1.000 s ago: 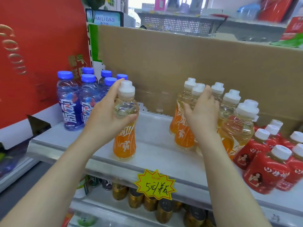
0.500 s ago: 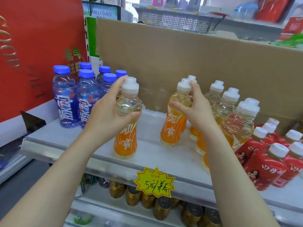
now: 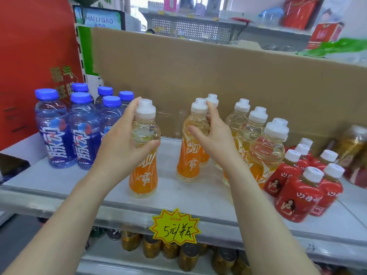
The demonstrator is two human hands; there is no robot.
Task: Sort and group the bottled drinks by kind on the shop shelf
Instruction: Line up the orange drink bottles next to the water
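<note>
Quick update: my right hand (image 3: 216, 142) has just dragged a second clear plastic bottle with an orange label and white cap (image 3: 189, 155) out of the orange cluster (image 3: 256, 139) at centre-right. It now stands mid-frame on the grey metal shelf (image 3: 59, 187), thumb across its front, fingers curled behind the neck. My left hand (image 3: 121, 147) still wraps the first orange bottle (image 3: 143, 175), standing just left of centre near the blue-capped blue bottles (image 3: 83, 132). I reckon the orange ones are getting spaced into a proper row.

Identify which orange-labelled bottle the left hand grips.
The leftmost orange-labelled bottle, standing alone nearest the blue-capped bottles; the left hand wraps its shoulder. The other orange bottles cluster rightward.
</note>
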